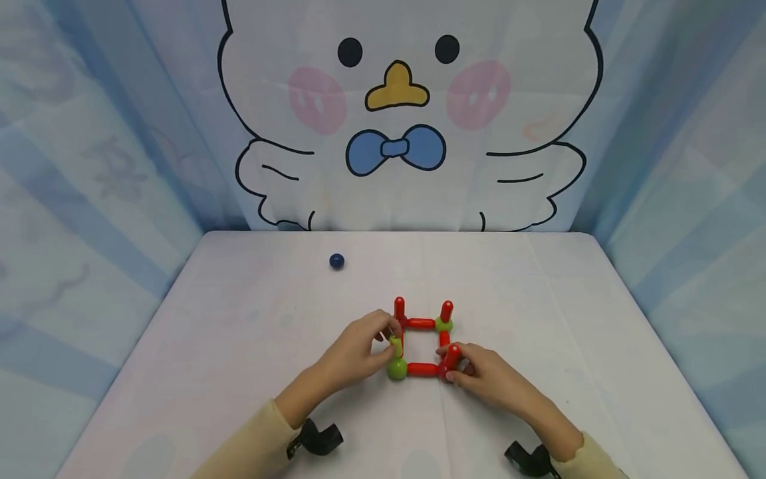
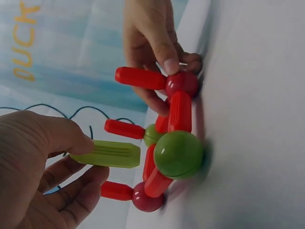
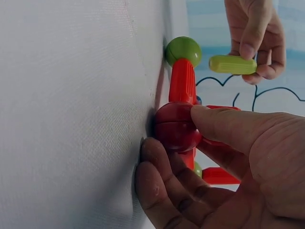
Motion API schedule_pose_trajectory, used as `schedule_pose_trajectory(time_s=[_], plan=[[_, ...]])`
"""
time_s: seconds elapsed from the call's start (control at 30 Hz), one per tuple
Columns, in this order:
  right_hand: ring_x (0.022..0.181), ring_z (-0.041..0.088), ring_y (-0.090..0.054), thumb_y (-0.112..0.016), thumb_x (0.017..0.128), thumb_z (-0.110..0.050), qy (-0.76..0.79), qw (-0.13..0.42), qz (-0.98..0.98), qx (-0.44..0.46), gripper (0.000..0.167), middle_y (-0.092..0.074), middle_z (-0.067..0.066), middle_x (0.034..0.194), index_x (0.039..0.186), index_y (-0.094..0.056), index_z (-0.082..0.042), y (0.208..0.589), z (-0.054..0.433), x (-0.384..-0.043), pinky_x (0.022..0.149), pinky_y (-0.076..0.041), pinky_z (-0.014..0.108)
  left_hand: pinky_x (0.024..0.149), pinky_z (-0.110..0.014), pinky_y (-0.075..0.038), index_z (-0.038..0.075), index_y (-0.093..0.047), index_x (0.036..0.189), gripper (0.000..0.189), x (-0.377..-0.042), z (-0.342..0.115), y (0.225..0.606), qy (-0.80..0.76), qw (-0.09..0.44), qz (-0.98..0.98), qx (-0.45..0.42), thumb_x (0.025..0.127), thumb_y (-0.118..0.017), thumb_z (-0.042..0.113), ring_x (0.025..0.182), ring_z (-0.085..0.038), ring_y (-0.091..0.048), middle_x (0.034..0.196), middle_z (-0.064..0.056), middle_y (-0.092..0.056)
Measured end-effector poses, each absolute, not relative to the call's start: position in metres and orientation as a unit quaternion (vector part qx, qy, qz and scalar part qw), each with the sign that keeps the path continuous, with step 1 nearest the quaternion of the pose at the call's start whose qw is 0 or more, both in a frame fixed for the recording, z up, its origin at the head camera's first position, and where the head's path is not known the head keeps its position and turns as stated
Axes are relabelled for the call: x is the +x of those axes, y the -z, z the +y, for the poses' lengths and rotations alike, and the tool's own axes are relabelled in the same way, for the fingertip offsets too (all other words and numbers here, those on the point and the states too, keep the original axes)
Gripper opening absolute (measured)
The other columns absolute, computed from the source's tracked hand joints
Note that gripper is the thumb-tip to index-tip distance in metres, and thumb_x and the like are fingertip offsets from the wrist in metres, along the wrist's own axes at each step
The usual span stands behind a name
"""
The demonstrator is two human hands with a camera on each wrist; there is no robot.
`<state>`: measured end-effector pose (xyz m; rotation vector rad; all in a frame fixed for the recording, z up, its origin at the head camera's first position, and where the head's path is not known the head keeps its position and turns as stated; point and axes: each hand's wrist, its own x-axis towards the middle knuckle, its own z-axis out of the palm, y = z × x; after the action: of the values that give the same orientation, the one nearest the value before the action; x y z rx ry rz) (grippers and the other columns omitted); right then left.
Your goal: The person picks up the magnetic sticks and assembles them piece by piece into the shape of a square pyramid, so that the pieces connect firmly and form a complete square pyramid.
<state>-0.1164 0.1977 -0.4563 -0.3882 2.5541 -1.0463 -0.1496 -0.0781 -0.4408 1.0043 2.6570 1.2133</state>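
Note:
A square frame of red rods (image 1: 422, 370) joined by red and green balls lies on the table. Upright red rods stand on three of its corners. My left hand (image 1: 362, 346) pinches a yellow-green rod (image 2: 114, 154) between thumb and fingers. That rod is held over the green ball (image 2: 178, 155) at the near left corner, with a small gap between them in the left wrist view. At the near right corner, my right hand (image 1: 493, 379) grips the dark red ball (image 3: 176, 126), thumb on one side and fingers on the other.
A dark blue ball (image 1: 337, 261) sits alone toward the back of the white table (image 1: 526, 286). Behind the table hangs a cloth backdrop (image 1: 407, 193) with a cartoon duck, and patterned curtains flank both sides.

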Motion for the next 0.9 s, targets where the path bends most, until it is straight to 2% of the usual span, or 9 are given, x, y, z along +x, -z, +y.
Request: schedule_pose_trajectory(time_s=[0.13, 0.37, 0.6, 0.77, 0.9], plan=[[0.077, 0.013, -0.057, -0.076, 0.094, -0.018, 0.368, 0.166, 0.906, -0.129, 0.038, -0.065, -0.003, 0.099, 0.130, -0.066, -0.014, 0.457, 0.198, -0.115, 0.064, -0.049, 0.023, 0.086, -0.025, -0.056, 0.011, -0.059, 0.115, 0.026, -0.146, -0.075, 0.447, -0.395, 0.032, 0.857, 0.330, 0.094, -0.070, 0.002, 0.097, -0.012, -0.062, 0.109, 0.003, -0.064], [0.081, 0.012, -0.064, -0.082, 0.088, -0.020, 0.400, 0.136, 0.904, -0.062, 0.050, -0.068, 0.004, 0.113, 0.133, -0.060, -0.013, 0.455, 0.197, -0.108, 0.066, -0.054, 0.025, 0.088, -0.027, -0.057, 0.003, -0.050, 0.134, 0.048, -0.143, -0.077, 0.457, -0.472, 0.071, 0.830, 0.288, 0.092, -0.073, 0.000, 0.098, -0.012, -0.063, 0.115, 0.000, -0.066], [0.084, 0.016, -0.070, -0.074, 0.094, -0.015, 0.476, 0.123, 0.870, -0.019, 0.025, -0.067, 0.005, 0.109, 0.113, -0.061, -0.008, 0.446, 0.202, -0.103, 0.068, -0.057, 0.025, 0.088, -0.024, -0.057, 0.009, -0.060, 0.121, 0.030, -0.140, -0.081, 0.467, -0.500, 0.122, 0.827, 0.229, 0.095, -0.074, 0.007, 0.097, -0.013, -0.067, 0.110, -0.001, -0.070], [0.080, 0.015, -0.069, -0.073, 0.095, -0.014, 0.469, 0.101, 0.877, -0.028, 0.022, -0.067, 0.007, 0.111, 0.113, -0.061, -0.009, 0.445, 0.199, -0.104, 0.066, -0.057, 0.024, 0.087, -0.023, -0.056, 0.012, -0.063, 0.118, 0.026, -0.141, -0.078, 0.467, -0.495, 0.121, 0.828, 0.235, 0.095, -0.074, 0.010, 0.096, -0.012, -0.066, 0.108, 0.001, -0.071], [0.073, 0.012, -0.064, -0.074, 0.094, -0.014, 0.432, 0.080, 0.898, -0.034, 0.021, -0.069, 0.005, 0.111, 0.112, -0.063, -0.012, 0.446, 0.195, -0.106, 0.063, -0.052, 0.023, 0.085, -0.022, -0.056, 0.013, -0.063, 0.119, 0.027, -0.143, -0.073, 0.466, -0.484, 0.117, 0.831, 0.248, 0.095, -0.075, 0.012, 0.092, -0.009, -0.065, 0.107, 0.003, -0.071]])
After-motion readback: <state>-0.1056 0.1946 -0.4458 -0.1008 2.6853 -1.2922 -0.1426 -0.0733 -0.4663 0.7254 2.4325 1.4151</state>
